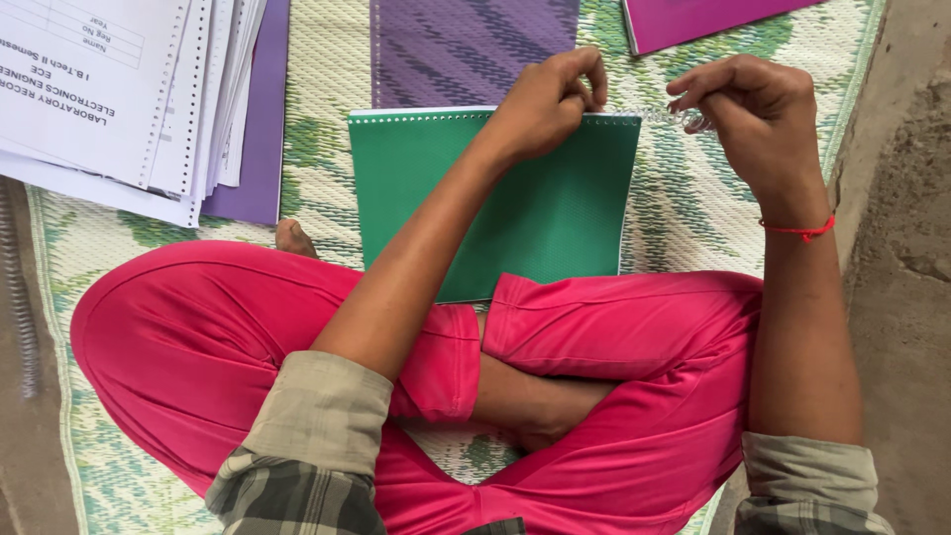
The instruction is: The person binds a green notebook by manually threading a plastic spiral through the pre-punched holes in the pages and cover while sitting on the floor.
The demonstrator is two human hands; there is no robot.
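Where the green-covered booklet lies flat on the woven mat, just ahead of the person's crossed legs in pink trousers, both hands work at its far, punched edge. Left hand rests on the top edge right of centre, fingers pinched together on the near end of a clear plastic spiral coil. Right hand sits just off the booklet's top right corner, thumb and fingers closed on the coil's other end; a red thread circles that wrist. Between the two hands the coil runs along the edge line, partly past the corner. Booklet: plain green cover, rectangular, a row of small holes along the top edge, white sheets showing beneath. Noted nearby: a stack of punched white printed sheets on a purple cover at upper left, a striped purple cover beyond the booklet, a magenta cover at top right.
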